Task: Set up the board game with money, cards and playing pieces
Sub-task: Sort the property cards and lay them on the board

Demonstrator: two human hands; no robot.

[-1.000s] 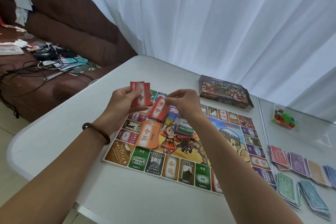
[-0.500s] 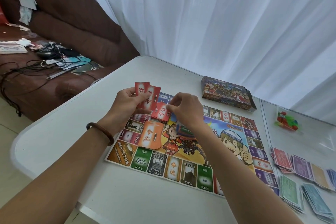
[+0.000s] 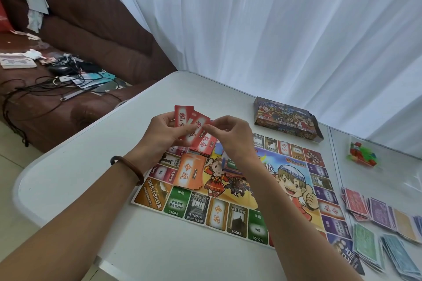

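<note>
Over the board's far-left corner, both hands meet above the white table point(image 3: 91, 178).

- Left hand point(image 3: 164, 137), brown bracelet point(image 3: 127, 166) on the wrist: thumb and curled fingers grip a small fan of red cards point(image 3: 183, 116). The faces read 机会 in white.
- Right hand point(image 3: 233, 141): thumb and forefinger pinch the top edge of one more red 机会 card point(image 3: 203, 143), which hangs tilted just beside the fan. A red pile lies on the board right below it. We cannot tell whether the card touches that pile.
- Game board point(image 3: 285, 180) lies flat, with cartoon figures in its middle. Legible near-edge squares: 2400元, 支付500元, 命运, 2000元, 南疆 with 和田 and 3000元.
- Orange card stack point(image 3: 190, 171) sits on the board near the left wrist, its top card marked 命运.
- Another small stack, green and blue at its edges, shows under the right wrist. We cannot read its print.
- Game box point(image 3: 287, 121) rests on the table beyond the board, open at its right end. The lid title is too small to read.
- Clear bag of playing pieces point(image 3: 362, 157), red and green, lies right of the board.
- Paper money point(image 3: 365, 242) is spread in red, purple, tan, green and blue piles at the near right, blurred.
</note>
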